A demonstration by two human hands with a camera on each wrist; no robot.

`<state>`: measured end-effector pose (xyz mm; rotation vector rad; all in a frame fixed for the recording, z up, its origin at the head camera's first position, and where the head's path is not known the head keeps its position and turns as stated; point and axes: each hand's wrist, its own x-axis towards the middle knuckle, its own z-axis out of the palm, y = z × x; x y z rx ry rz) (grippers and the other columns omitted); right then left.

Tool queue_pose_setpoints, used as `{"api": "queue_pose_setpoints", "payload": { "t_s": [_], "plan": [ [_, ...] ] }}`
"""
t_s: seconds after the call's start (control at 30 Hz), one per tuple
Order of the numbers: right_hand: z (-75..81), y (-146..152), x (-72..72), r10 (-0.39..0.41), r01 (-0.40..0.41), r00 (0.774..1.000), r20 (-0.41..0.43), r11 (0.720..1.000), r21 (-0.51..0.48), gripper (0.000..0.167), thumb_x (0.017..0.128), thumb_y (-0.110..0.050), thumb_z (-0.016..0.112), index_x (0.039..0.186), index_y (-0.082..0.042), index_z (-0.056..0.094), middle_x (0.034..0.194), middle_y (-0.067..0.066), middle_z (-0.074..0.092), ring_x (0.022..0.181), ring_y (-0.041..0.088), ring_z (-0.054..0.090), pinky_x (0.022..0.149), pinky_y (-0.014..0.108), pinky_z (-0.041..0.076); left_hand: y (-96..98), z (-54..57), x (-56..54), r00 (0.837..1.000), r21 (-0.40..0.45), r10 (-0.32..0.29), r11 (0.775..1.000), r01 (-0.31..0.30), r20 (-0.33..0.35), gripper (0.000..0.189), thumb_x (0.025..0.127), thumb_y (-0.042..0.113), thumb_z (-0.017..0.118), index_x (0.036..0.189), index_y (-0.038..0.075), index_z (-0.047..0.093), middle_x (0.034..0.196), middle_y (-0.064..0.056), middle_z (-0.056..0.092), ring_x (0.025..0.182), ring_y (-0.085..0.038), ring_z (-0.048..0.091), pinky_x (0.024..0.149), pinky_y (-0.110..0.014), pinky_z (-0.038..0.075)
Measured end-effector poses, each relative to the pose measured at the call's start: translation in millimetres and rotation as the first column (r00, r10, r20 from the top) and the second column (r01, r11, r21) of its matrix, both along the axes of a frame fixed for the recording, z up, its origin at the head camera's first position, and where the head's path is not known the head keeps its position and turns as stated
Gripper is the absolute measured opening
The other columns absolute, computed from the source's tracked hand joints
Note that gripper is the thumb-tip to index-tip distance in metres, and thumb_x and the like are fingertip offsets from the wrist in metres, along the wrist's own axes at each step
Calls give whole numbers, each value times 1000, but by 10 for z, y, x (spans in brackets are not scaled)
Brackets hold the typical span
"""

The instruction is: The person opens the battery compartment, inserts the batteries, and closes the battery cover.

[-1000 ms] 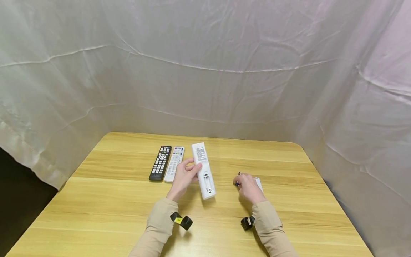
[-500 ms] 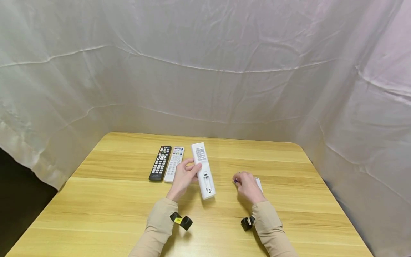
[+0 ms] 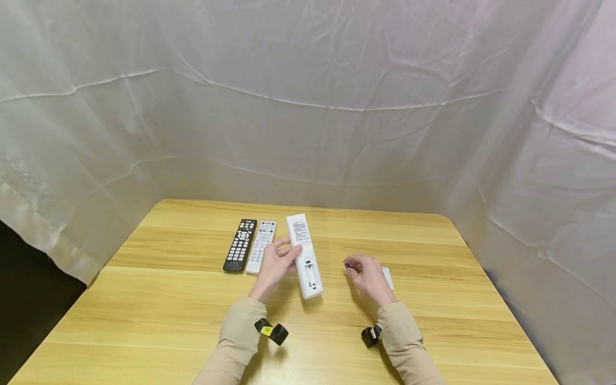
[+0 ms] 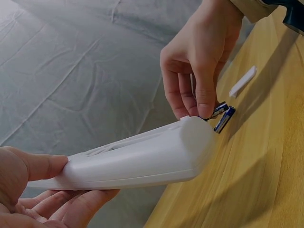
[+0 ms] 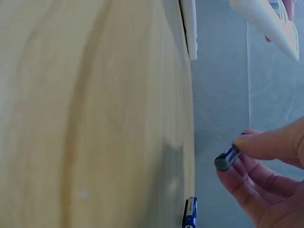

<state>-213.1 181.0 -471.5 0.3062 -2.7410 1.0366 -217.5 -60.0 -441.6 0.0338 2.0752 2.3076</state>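
Note:
My left hand (image 3: 276,267) grips a white remote control (image 3: 302,240) with its back turned up. The battery compartment (image 3: 311,275) has no cover over it and no battery shows inside. To the right, my right hand (image 3: 369,278) pinches a small blue battery (image 5: 228,158) between thumb and fingers, raised off the table. A second blue battery (image 4: 224,119) lies on the table below that hand. Beside the right hand lies a small white piece (image 3: 387,278), which looks like a battery cover, partly hidden by the hand in the head view.
A black remote control (image 3: 239,246) and another white remote control (image 3: 260,251) lie face up side by side, left of my left hand. The wooden table (image 3: 168,310) ends at a grey curtain (image 3: 308,133) behind and at the sides.
My right hand has shifted slightly left and away from me, lifting the pinched battery from the table. The left hand and its remote control have stayed nearly still.

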Motion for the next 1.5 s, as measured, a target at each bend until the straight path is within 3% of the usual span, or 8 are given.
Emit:
{"api": "queue_pose_setpoints", "payload": {
  "t_s": [0.37,0.73,1.1,1.5],
  "plan": [
    [29,-58,22,5,-3,1000,9,989,-146,23,84,4,73,106,2,74,94,14,77,85,25,74,81,34,65,0,0,-6,1000,-5,6,1000,-6,1,37,98,5,62,133,-6,56,116,-33,69,90,-29,76,78,-40,67],
    [126,-156,82,41,-43,999,-15,952,-303,21,83,3,76,104,0,75,96,16,77,90,27,74,85,27,65,3,-4,-9,1000,2,6,1000,-6,1,37,97,4,62,132,-7,55,117,-34,68,90,-29,76,78,-40,67],
    [204,-307,159,90,-104,995,-53,912,-396,21,82,4,77,103,1,75,96,19,77,87,25,74,81,17,62,-5,15,9,1000,0,-4,1000,4,9,39,98,4,62,134,-7,54,119,-35,67,94,-34,75,78,-38,67],
    [216,-451,232,104,-134,990,-92,884,-447,21,83,1,78,104,1,74,99,19,76,89,26,73,83,22,64,-1,20,9,1000,0,1,1000,-1,5,39,97,4,62,133,-7,54,119,-35,67,94,-34,75,79,-40,67]
  ]
}}
